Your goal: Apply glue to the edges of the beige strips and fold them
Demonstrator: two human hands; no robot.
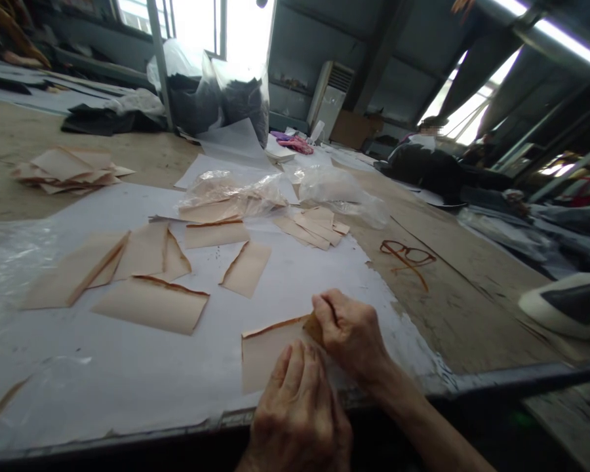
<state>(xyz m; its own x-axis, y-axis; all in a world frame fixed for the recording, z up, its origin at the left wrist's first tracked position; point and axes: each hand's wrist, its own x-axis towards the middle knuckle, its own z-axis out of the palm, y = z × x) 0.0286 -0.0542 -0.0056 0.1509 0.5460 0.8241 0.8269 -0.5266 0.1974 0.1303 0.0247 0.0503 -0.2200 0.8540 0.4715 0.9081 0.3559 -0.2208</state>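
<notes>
Landmark: glasses point(408, 254), brown frame, lying on the tan surface point(459, 308). Beige panel point(265, 360) lies left of the glasses and nearer the wearer, flat on a white sheet point(167, 383), brown strip point(274, 326) along its far edge. The left grip point(302, 396) is nearer than the glasses and to their left, palm down over the panel; fingers straight, pressed together side by side. The right grip point(347, 331) is closer to the glasses, nearer side, left: curled, pinching a small brown piece point(314, 329) at the right end of the strip. Can't tell what that piece is.

Loose panels point(150, 307), brown-edged, well left of the glasses. Fan of panels point(311, 228) left of the glasses, slightly beyond. Crumpled clear plastic point(341, 190) beyond the glasses, to the left. Panel pile point(71, 167) far left of the glasses and beyond. White-and-black object point(565, 305) right of the glasses, cut by picture edge. Bags point(196, 98) with dark contents far beyond the glasses, left; a person point(425, 160) beyond them, slightly right.
</notes>
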